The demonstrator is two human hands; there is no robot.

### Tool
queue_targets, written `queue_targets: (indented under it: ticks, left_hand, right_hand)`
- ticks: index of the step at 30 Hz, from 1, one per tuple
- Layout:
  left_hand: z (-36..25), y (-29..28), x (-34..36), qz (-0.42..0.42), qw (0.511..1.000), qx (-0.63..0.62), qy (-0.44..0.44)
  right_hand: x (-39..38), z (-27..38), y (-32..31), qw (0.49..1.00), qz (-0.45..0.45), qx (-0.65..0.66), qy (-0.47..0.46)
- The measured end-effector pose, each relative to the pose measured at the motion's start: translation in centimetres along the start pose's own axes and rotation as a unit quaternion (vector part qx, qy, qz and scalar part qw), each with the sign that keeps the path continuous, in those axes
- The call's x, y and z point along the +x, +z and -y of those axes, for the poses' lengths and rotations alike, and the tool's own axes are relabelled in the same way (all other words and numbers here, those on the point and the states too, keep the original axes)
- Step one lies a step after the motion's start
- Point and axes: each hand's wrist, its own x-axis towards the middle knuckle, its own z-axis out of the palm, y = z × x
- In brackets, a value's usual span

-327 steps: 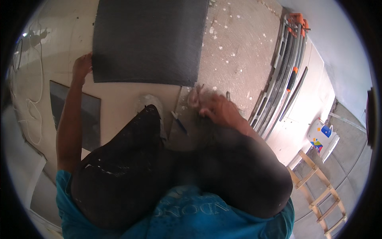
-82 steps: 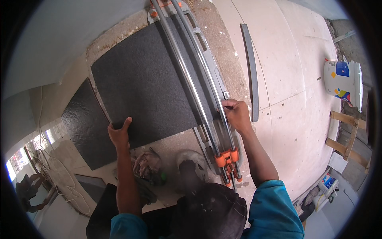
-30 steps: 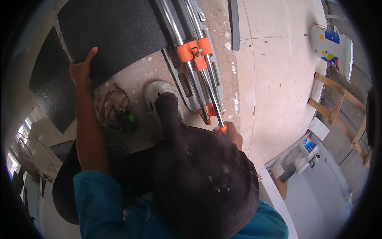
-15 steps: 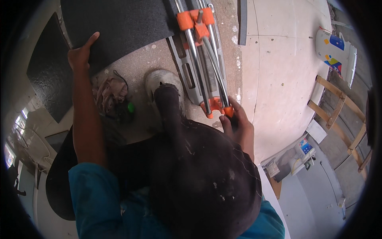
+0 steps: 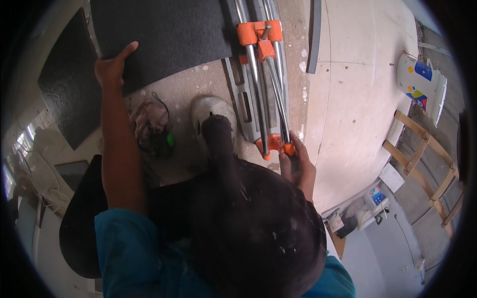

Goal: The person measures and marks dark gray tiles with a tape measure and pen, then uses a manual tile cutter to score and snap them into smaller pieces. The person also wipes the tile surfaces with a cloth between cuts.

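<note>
A large dark grey tile (image 5: 169, 39) lies across a tile cutter (image 5: 247, 107) with two steel rails and orange fittings. My left hand (image 5: 113, 67) grips the tile's near left corner, thumb on the top face; its other fingers are mostly hidden. At the near end of the cutter, my right hand (image 5: 300, 171) is closed around the lever handle (image 5: 288, 149), whose orange collar shows just beyond the fingers. The lever slants down from the orange carriage (image 5: 260, 34) between the rails. My shoe (image 5: 214, 111) stands beside the cutter's base.
Another dark tile (image 5: 69, 79) stands at the left. A crumpled cloth (image 5: 149, 116) and a green-tipped object (image 5: 170, 139) lie on the floor. A grey strip (image 5: 314, 37) lies right of the cutter. Further right are a white bucket (image 5: 420, 82) and a wooden frame (image 5: 420, 149).
The whole scene has shifted right and slightly down in the picture. Both hands keep their holds on the tile and the lever handle, and the carriage sits at about the same place on the rails.
</note>
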Motion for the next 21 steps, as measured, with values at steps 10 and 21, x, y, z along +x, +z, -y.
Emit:
queue_targets:
  ticks: [10,21]
  left_hand:
    - [0.0,0.1,0.0,-0.007,1.000,0.002,-0.011]
    - [0.3,0.0,0.1,-0.016,0.999,0.028,-0.004]
  right_hand:
    - [0.7,-3.0,0.9,0.986,-0.041,-0.046,-0.155]
    - [0.7,-2.9,1.6,0.994,-0.029,-0.007,-0.102]
